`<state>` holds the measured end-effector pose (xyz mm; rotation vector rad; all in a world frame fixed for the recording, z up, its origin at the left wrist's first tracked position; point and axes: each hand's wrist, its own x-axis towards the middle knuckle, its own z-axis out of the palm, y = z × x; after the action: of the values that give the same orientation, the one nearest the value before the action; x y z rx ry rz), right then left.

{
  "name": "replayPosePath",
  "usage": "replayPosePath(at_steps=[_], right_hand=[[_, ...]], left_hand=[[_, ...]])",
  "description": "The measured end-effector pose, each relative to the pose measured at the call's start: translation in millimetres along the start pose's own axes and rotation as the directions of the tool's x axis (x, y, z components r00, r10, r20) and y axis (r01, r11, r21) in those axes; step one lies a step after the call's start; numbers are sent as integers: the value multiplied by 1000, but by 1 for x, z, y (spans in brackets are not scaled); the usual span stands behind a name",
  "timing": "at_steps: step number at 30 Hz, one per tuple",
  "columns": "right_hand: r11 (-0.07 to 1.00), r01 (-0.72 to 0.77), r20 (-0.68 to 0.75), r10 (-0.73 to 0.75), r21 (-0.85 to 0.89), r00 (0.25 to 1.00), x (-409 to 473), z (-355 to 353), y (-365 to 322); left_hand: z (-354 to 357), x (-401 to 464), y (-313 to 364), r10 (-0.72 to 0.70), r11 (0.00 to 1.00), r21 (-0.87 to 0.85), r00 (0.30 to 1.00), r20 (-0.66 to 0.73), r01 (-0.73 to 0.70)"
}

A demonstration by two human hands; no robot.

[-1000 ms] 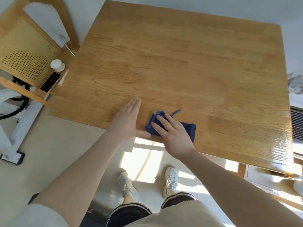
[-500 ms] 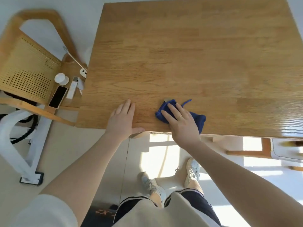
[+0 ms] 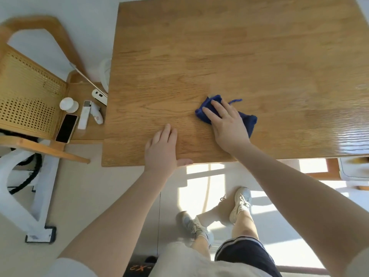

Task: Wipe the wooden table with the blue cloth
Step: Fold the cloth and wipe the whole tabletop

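Surface: I see a square wooden table top (image 3: pixel 239 56) with visible plank grain, filling the far and right part of the view; glare lies on its near right corner.
Cloth: a crumpled dark blue cloth (image 3: pixel 248 121) lies on the surface near the near edge, right of centre, with a loose thread trailing from its far side.
Right hand (image 3: pixel 227 124): I note it lies palm down on the blue cloth, fingers straight and spread and pointing far-left, pressing the cloth flat against the wood. A ring shows on one finger. Nothing is gripped.
Left hand (image 3: pixel 162 148): flat on the bare wood at the near edge, just left of the cloth but not touching it; fingers straight and together, thumb hooked over the edge. It holds nothing.
Side item: a light wooden chair with a woven cane back (image 3: pixel 30 96) stands to the left, its seat against the table's left edge.
On the seat: a black smartphone (image 3: pixel 66 127), a slim white remote (image 3: pixel 84 114), a small round white object (image 3: pixel 68 104) and two further white devices I cannot identify.
Floor: pale, with bright patches of sunlight under the near edge; the person's two white sneakers (image 3: pixel 240 202) stand there.
Far left: a white frame (image 3: pixel 38 198) stands on the floor.
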<state>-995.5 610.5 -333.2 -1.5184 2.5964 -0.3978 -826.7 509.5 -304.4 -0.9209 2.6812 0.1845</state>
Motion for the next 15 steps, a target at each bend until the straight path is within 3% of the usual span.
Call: replayPosePath(at_steps=[2,4,10,15], right_hand=[[985,171,35,-171,-9,985,-34,4,-9],[970,243,86,-243,7,966,-67,11,-20],[979,175,108,-187,105,976,-55,13,-26],[998,45,42,-47,51,998,10,9,-28]], left_hand=[[3,-1,-4,24,1000,-2,999,-38,-24],[6,-1,-7,39,999,-20,996,-78,-41],[10,0,-9,22,998,-59,993,-112,-29],[13,-4,-8,8,998,-62,990,-142,-17]])
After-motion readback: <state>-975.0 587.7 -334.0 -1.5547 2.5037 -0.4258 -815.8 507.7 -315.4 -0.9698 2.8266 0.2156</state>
